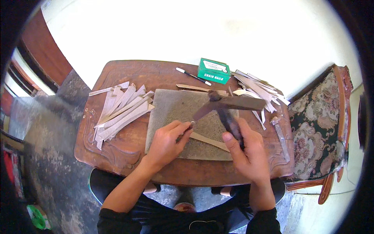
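My right hand (250, 150) is closed round the dark handle of a hammer (241, 103). Its long metal head is held over a grey slab (167, 105), with the narrow end reaching down toward my left fingertips. My left hand (167, 141) is closed in a pinch at the slab's left-middle part. A small shiny tip pokes out at its fingertips; the rest is hidden by the fingers. From beside that hand a thin tan strip (210, 141) lies slantwise across the slab toward my right hand, which covers its far end.
Piles of pale strips lie on the carved wooden table, one left (126, 113), one right (259, 89). Behind the slab are a green nail box (214, 71), a marker pen (193, 76) and another strip (198, 88). A clear rod-like tool (280, 138) lies right, near a flowered chair (317, 128).
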`<state>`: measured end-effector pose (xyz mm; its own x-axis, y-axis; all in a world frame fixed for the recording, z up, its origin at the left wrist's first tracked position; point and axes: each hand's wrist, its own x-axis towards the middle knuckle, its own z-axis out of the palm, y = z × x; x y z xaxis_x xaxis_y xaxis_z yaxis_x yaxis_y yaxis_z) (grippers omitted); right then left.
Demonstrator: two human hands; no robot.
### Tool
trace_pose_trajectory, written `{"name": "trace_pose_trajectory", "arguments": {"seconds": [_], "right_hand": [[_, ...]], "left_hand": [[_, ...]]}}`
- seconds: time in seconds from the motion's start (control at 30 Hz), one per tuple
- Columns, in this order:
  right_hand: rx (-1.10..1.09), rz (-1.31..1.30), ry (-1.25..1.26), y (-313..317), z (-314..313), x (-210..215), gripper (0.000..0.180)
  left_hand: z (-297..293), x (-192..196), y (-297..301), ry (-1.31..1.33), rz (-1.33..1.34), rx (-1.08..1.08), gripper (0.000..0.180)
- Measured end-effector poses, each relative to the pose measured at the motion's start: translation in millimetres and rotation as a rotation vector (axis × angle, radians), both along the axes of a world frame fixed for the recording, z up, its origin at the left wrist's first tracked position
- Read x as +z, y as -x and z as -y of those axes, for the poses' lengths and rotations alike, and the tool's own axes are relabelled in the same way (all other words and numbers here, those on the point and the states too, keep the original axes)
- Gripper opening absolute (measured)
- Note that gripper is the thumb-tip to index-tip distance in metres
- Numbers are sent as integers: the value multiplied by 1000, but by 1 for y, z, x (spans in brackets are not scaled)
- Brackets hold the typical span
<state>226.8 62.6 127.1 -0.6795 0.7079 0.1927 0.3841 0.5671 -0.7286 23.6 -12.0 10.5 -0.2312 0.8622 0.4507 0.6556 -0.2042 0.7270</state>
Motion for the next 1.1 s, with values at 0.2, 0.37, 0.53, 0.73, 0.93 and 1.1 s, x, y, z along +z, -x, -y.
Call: {"name": "trace_pose_trajectory", "arguments": {"seconds": [0.2, 0.37, 0.53, 0.73, 0.93, 1.1], "right_hand": [[-2, 1, 154, -4, -5, -22, 36], [-105, -439, 687, 11, -17, -61, 38], [-137, -564, 795, 22, -23, -114, 39], [-142, -514, 759, 24, -22, -120, 38], [-155, -515, 749, 22, -22, -120, 38], [-151, -523, 747, 23, -22, -121, 38]], "left_hand": [[3, 2, -1, 26, -7, -1, 18], [-5, 1, 2, -1, 59, 21, 17], [-8, -10, 17, 234, 475, 40, 14], [-10, -10, 23, 319, 702, 27, 17], [-9, -9, 18, 301, 651, -15, 16], [-9, -12, 17, 295, 640, -27, 16]]}}
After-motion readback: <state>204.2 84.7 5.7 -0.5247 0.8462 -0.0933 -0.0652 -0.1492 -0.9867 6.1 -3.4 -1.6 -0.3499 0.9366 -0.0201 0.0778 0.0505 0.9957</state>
